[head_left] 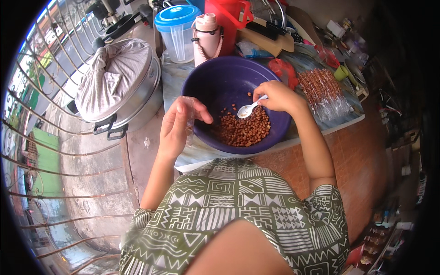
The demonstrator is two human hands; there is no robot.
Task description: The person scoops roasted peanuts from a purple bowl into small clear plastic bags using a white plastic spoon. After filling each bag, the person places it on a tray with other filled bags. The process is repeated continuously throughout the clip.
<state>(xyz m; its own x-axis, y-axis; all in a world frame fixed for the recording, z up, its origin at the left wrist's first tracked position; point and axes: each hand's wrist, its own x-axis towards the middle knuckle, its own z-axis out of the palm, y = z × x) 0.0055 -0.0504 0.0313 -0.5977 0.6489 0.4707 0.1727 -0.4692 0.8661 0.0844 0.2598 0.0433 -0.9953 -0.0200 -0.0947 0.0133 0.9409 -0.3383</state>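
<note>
A deep purple basin (215, 75) stands on the table before me, with reddish-brown peanuts (245, 130) heaped at its near side. Over the basin, my right hand (275, 95) pinches the handle of a small white plastic spoon (246, 111). The spoon's bowl is just above the peanuts and looks nearly bare. My left hand (176, 121) is at the basin's left rim, its fingers curled around a thin clear plastic bag (189, 126). What the bag contains, if anything, is hard to make out.
Several filled clear packets of peanuts (318, 89) lie right of the basin, near a red plastic bag (283, 71). Behind the basin stand a pink bottle (207, 41), a blue-lidded container (178, 39) and a red pitcher (224, 27). A cloth-wrapped pot (119, 80) sits at left.
</note>
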